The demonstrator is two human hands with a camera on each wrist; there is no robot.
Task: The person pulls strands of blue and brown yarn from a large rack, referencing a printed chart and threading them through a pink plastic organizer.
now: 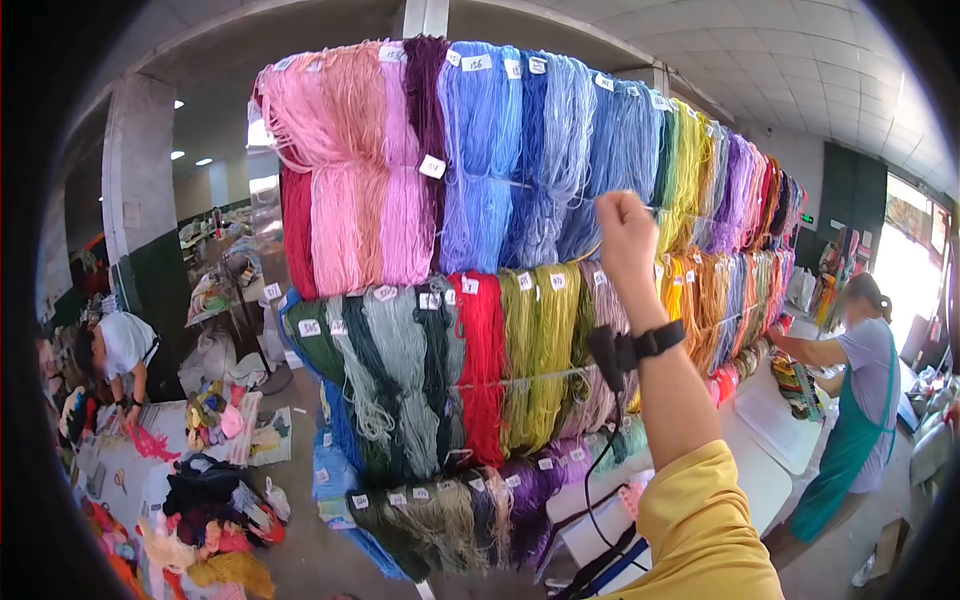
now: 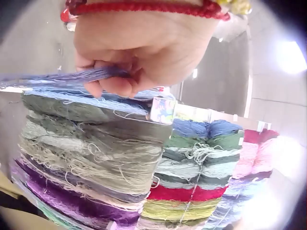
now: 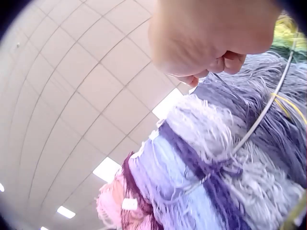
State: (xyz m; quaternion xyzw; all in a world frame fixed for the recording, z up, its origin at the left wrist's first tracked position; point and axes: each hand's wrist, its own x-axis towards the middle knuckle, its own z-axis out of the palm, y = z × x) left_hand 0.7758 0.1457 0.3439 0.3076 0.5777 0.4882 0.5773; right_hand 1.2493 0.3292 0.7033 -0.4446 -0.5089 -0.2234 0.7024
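Observation:
In the left wrist view my left hand (image 2: 144,52) grips a bundle of blue-purple yarn (image 2: 62,75), which stretches out to the left from its curled fingers. That hand is outside the head view. My right hand (image 1: 628,235) is raised in front of the upper row of hanging yarn, by the blue skeins (image 1: 610,150). Its fingers are curled, and in the right wrist view a thin dark strand of yarn (image 3: 221,80) runs from the fingertips of the right hand (image 3: 216,38) toward the grey-blue skeins (image 3: 259,91). The palm hides most of its grip.
Skeins with numbered paper tags (image 1: 432,166) hang in tiers on rails, including red yarn (image 1: 481,330) and purple yarn (image 1: 535,495). A person in a green apron (image 1: 860,410) stands at a white table (image 1: 770,425) on the right. Another person (image 1: 125,350) bends over loose yarn at left.

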